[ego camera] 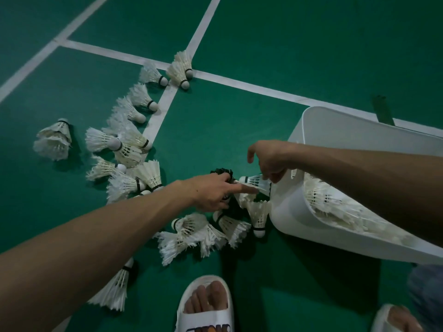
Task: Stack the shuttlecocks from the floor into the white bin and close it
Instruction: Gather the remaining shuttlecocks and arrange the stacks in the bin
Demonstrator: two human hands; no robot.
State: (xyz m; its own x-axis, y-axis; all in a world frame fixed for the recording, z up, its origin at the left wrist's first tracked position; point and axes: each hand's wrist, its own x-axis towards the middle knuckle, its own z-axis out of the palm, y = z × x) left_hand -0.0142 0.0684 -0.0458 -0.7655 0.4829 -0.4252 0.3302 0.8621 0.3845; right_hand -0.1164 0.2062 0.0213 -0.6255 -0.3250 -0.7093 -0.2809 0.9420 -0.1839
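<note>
Several white feather shuttlecocks (124, 149) lie scattered over the green floor, with a closer heap (191, 233) near my feet. The white bin (335, 133) lies tilted on its side at the right, its mouth toward the heap, and a pile of shuttlecocks (335, 204) fills it. My right hand (268, 159) pinches one white shuttlecock (255, 181) by its feathers just outside the bin's mouth. My left hand (213, 192) reaches in from the left, its fingers curled round a black shuttlecock (223, 172) and its index finger stretched out toward the white one.
White court lines (239, 82) cross the floor. My feet in white slides (206, 305) stand at the bottom edge, close to the heap. A dark strip (383, 109) lies on the floor behind the bin.
</note>
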